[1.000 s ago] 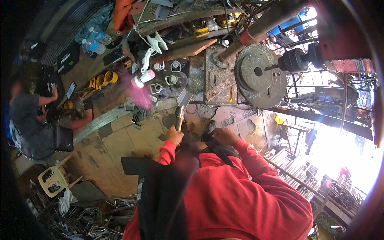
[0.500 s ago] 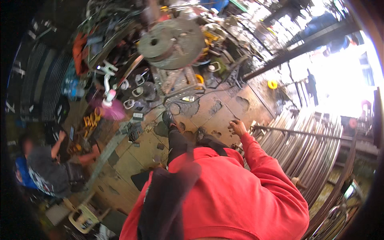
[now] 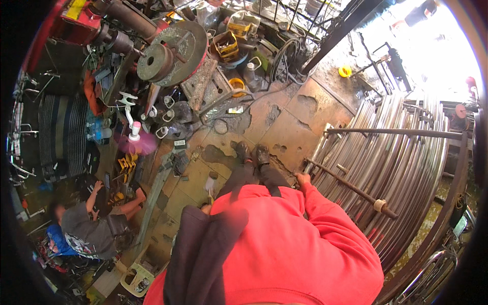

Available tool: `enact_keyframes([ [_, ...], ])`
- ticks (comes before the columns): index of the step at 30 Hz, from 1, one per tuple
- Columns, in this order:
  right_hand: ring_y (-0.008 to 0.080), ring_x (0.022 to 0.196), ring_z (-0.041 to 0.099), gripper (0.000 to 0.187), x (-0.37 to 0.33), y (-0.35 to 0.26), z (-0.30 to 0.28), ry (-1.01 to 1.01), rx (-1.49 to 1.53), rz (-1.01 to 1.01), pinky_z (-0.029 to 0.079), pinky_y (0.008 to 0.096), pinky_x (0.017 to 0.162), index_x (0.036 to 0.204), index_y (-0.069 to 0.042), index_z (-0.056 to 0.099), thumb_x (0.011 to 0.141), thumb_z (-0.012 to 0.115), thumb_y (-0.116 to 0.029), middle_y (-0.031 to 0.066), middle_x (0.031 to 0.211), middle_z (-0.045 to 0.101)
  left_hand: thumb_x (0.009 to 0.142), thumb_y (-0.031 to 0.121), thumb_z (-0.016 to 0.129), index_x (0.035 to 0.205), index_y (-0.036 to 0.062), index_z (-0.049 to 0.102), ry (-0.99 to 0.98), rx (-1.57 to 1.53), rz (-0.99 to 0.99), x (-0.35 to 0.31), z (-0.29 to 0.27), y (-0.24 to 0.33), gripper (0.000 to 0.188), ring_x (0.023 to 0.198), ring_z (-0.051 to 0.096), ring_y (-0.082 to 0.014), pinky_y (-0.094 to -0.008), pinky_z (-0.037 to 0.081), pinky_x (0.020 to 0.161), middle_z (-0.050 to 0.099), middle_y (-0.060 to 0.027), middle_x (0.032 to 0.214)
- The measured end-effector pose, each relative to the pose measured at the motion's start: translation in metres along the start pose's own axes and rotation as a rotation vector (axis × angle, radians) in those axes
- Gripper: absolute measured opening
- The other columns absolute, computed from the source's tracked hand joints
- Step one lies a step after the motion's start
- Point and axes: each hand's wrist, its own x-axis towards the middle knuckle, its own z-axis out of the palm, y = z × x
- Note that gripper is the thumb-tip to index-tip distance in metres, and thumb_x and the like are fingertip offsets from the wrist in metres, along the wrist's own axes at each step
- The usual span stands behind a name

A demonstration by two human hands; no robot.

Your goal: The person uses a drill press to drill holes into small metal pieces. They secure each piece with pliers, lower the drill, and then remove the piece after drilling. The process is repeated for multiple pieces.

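Observation:
My right hand (image 3: 303, 179) hangs low beside the near left edge of a rack of long metal pipes (image 3: 378, 162). Its fingers look loosely bent and apart, with nothing visible in them. A dark rod (image 3: 351, 186) with a tan ring lies across the pipes, its end just above that hand. My left hand (image 3: 206, 208) shows only in part past a dark cloth (image 3: 201, 249) hanging down my front. A flat, pale, blade-like tool (image 3: 210, 184) sticks out ahead of it on a thin handle, seemingly held; the fingers are mostly hidden.
A person in a grey shirt (image 3: 90, 231) sits at the left. Ahead stand a heavy round metal wheel (image 3: 173, 53), plastic jugs (image 3: 178, 113) and a yellow crate (image 3: 225, 47). A long metal bar (image 3: 155, 201) lies on the worn tiled floor (image 3: 290, 122). A pale plastic stool (image 3: 136, 278) is lower left.
My view has shifted and steadied. My feet now stand side by side. My right hand has dropped back closer to my body, and the pale tool shows ahead of my left hand.

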Motion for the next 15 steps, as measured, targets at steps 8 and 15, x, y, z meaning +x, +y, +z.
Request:
enact_keyframes([
  [8, 0.0193, 0.073, 0.06, 0.036, -0.031, -0.109, 0.02, -0.202, 0.173, -0.346, 0.051, 0.0347, 0.057, 0.117, -0.004, 0.059, 0.086, 0.065, -0.022, 0.0086, 0.092, 0.062, 0.078, 0.003, 0.066, 0.092, 0.0003, 0.059, -0.066, -0.439, -0.063, 0.042, -0.03, 0.047, 0.016, 0.059, 0.063, -0.0248, -0.0402, 0.05, 0.051, 0.064, -0.0139, 0.073],
  [15, 0.0194, 0.072, 0.062, 0.035, -0.041, -0.075, -0.033, -0.346, 0.327, -0.219, 0.052, 0.0332, 0.057, 0.117, -0.003, 0.057, 0.088, 0.064, -0.021, 0.0085, 0.092, 0.064, 0.079, 0.016, 0.068, 0.105, -0.0008, 0.062, -0.029, -0.182, 0.011, 0.076, -0.021, 0.039, 0.031, 0.071, 0.066, -0.028, -0.042, 0.053, 0.065, 0.067, -0.0136, 0.082],
])
